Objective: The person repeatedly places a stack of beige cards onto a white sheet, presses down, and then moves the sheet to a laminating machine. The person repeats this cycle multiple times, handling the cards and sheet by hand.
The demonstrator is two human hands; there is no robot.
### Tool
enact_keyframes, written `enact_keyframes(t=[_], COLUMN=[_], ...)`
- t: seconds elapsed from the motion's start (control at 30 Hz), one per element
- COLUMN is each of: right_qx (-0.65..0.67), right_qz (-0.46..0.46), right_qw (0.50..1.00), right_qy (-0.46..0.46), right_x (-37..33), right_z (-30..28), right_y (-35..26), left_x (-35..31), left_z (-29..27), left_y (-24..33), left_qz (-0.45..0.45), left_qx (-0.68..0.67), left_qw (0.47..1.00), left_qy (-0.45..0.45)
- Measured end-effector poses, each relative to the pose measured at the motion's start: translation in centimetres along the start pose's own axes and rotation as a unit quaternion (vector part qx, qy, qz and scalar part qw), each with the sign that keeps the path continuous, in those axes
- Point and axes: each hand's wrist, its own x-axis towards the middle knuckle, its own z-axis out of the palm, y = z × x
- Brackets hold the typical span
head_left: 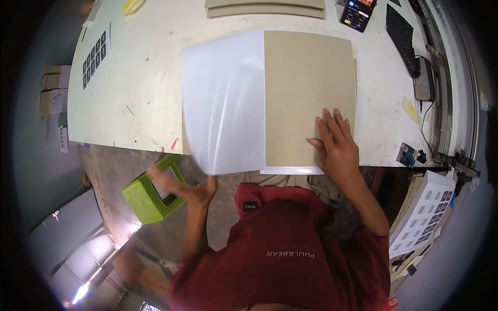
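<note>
A beige board [308, 93] lies on the table, with a thin white rim showing along its near edge. From its left side a glossy, pale translucent sheet [225, 98] spreads out, its near left corner curving past the table's front edge. My right hand [338, 147] rests on the near right part of the board, fingers stretched out. At the sheet's near corner is my left hand [189, 191]; its thumb is beside or touching that corner. The left fingers point away to the left, outstretched and blurred by motion.
Brown boards [265, 10] are stacked at the far edge. A phone [358, 14], a black keyboard [402, 39] and a digital clock [424, 80] occupy the right side. A printed sheet [97, 56] lies far left. Below the table edge stands a green stool [142, 199].
</note>
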Motion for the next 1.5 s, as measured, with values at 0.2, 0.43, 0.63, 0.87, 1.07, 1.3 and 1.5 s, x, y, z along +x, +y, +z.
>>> enact_keyframes(t=[0.2,0.43,0.63,0.87,1.07,1.3,1.5], right_qx=[0.007,0.115,0.202,-0.056,0.099,-0.109,0.013], right_qz=[-0.022,0.119,-0.152,-0.150,-0.234,-0.073,-0.053], right_qw=[1.000,0.971,0.956,0.987,0.944,0.991,0.986], right_qy=[0.011,0.173,-0.149,0.020,-0.212,0.017,-0.158], right_x=[0.0,1.4,7.9,19.7,4.5,14.6,-1.9], right_z=[-0.5,-7.3,-1.4,6.4,1.5,3.0,-1.2], right_y=[0.1,7.9,0.7,3.5,2.9,10.5,3.4], left_x=[5.8,7.3,8.5,8.3,7.3,7.7,8.2], left_z=[3.0,9.9,10.2,10.1,10.5,10.0,10.2], left_y=[6.2,11.4,11.6,11.6,10.7,11.3,11.8], left_qz=[0.010,0.080,0.125,0.091,0.067,0.070,0.068], left_qx=[-0.096,-0.229,-0.185,-0.211,-0.254,-0.212,-0.192], left_qw=[0.993,0.897,0.887,0.887,0.876,0.882,0.883], left_qy=[-0.074,-0.369,-0.404,-0.401,-0.405,-0.414,-0.423])
